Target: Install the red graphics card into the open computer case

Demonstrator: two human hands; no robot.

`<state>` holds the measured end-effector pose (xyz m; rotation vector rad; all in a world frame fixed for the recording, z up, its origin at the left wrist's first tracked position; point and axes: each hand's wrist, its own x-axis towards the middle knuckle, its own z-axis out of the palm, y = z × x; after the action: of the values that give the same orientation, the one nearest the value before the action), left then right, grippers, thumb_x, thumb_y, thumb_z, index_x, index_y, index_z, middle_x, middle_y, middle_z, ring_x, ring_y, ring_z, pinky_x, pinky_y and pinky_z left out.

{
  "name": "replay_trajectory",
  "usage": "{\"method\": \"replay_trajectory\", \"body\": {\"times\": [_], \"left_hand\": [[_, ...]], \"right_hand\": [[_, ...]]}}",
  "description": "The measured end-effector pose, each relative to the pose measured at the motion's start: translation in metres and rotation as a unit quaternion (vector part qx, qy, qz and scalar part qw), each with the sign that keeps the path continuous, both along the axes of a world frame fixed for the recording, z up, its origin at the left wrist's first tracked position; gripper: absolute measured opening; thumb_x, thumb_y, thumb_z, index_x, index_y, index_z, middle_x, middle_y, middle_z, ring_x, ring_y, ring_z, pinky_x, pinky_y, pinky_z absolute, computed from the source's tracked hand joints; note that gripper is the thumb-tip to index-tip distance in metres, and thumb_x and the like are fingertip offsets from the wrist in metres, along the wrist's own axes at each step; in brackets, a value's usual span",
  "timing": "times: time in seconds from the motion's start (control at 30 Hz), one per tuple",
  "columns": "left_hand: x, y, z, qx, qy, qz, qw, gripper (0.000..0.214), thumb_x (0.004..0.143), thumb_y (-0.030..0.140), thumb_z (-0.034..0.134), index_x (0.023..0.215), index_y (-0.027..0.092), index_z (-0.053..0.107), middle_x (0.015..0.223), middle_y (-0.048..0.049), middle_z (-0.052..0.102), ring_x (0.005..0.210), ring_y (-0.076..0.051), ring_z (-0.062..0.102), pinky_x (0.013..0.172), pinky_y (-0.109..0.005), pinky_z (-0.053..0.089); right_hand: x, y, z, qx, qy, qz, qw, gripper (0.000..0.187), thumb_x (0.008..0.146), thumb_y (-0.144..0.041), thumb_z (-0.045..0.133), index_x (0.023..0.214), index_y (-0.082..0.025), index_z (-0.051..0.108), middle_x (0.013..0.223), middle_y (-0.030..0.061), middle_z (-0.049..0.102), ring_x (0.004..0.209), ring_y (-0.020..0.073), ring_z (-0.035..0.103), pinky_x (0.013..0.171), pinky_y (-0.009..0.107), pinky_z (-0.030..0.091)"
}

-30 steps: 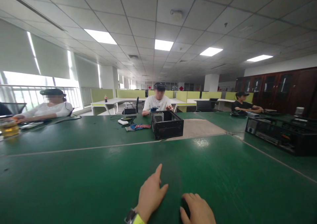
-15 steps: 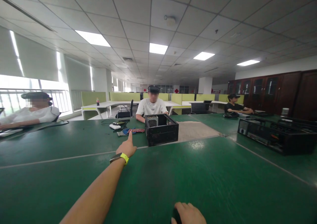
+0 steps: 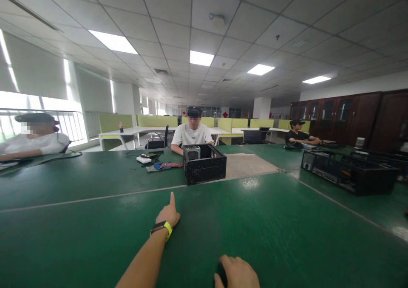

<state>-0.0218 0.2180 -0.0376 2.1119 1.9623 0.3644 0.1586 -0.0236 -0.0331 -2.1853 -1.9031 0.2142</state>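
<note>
My left hand (image 3: 168, 214), with a yellow-green watch strap (image 3: 168, 228) at the wrist, reaches over the green tabletop (image 3: 105, 232). Its index finger points forward and the other fingers are curled; nothing is held. Beyond the fingertip stands a black open-topped computer case (image 3: 205, 169) with a metal power supply (image 3: 193, 153) inside. At the bottom edge, my right hand (image 3: 239, 273) has its fingers curved over a dark patch or object, mostly hidden beneath it. Left of the case lie blue-grey gloves (image 3: 154, 168) and a red strip-shaped item (image 3: 172, 165).
Across the table sits a person (image 3: 193, 131) behind the case. Other people are at the far left (image 3: 38, 137) and right (image 3: 299, 135). Another open computer case (image 3: 350, 171) stands at right. A white box (image 3: 144, 159) lies near the gloves, and a beige board (image 3: 250, 165) lies beside the first case.
My left hand has drawn back toward me, away from the gloves, its index finger still extended. My right hand has barely moved. The whole view has shifted slightly.
</note>
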Motion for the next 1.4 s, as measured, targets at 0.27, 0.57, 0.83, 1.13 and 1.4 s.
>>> {"method": "replay_trajectory", "body": {"times": [0.27, 0.57, 0.83, 1.13, 1.4], "left_hand": [[-0.003, 0.003, -0.006, 0.002, -0.021, -0.015, 1.0, 0.09, 0.075, 0.016, 0.051, 0.147, 0.01, -0.002, 0.105, -0.0211, 0.067, 0.095, -0.027, 0.065, 0.081, -0.035, 0.046], [-0.001, 0.001, -0.009, -0.011, -0.091, -0.013, 0.996, 0.091, 0.075, 0.034, 0.056, 0.148, 0.009, 0.007, 0.11, -0.0224, 0.065, 0.101, -0.031, 0.063, 0.086, -0.04, 0.045], [-0.013, -0.005, -0.004, -0.039, -0.24, 0.017, 0.97, 0.067, 0.084, 0.039, 0.059, 0.14, 0.016, 0.03, 0.124, -0.0139, 0.056, 0.107, -0.025, 0.058, 0.093, -0.046, 0.045], [-0.031, -0.024, 0.0, -0.032, -0.54, 0.091, 0.836, 0.073, 0.09, 0.057, 0.039, 0.146, 0.021, 0.009, 0.14, -0.0171, 0.041, 0.106, -0.022, 0.06, 0.082, -0.036, 0.054], [-0.047, -0.018, 0.015, -0.009, -0.642, 0.179, 0.746, 0.065, 0.089, 0.06, 0.004, 0.145, 0.03, -0.014, 0.154, -0.0122, 0.018, 0.132, -0.022, 0.039, 0.076, -0.034, 0.056]], "right_hand": [[0.0, -0.003, -0.002, 0.003, -0.002, -0.005, 1.0, 0.027, 0.08, -0.023, 0.047, 0.099, -0.019, 0.066, 0.091, 0.0097, 0.071, 0.088, 0.0287, 0.065, 0.078, 0.042, 0.051], [0.001, -0.005, 0.002, -0.008, -0.01, -0.02, 1.0, 0.028, 0.083, -0.028, 0.043, 0.095, -0.021, 0.067, 0.084, 0.012, 0.072, 0.081, 0.0307, 0.067, 0.069, 0.041, 0.051], [-0.001, -0.009, 0.005, 0.009, -0.019, -0.025, 0.999, 0.027, 0.085, -0.029, 0.042, 0.092, -0.022, 0.067, 0.083, 0.0097, 0.072, 0.08, 0.0295, 0.068, 0.068, 0.04, 0.051], [-0.001, -0.012, 0.005, 0.021, -0.028, -0.022, 0.999, 0.027, 0.085, -0.03, 0.043, 0.092, -0.021, 0.067, 0.084, 0.0107, 0.072, 0.081, 0.0294, 0.068, 0.069, 0.039, 0.05], [-0.001, -0.01, 0.002, 0.026, -0.031, -0.02, 0.999, 0.028, 0.086, -0.03, 0.042, 0.094, -0.022, 0.068, 0.085, 0.0104, 0.072, 0.081, 0.0296, 0.067, 0.07, 0.04, 0.05]]}}
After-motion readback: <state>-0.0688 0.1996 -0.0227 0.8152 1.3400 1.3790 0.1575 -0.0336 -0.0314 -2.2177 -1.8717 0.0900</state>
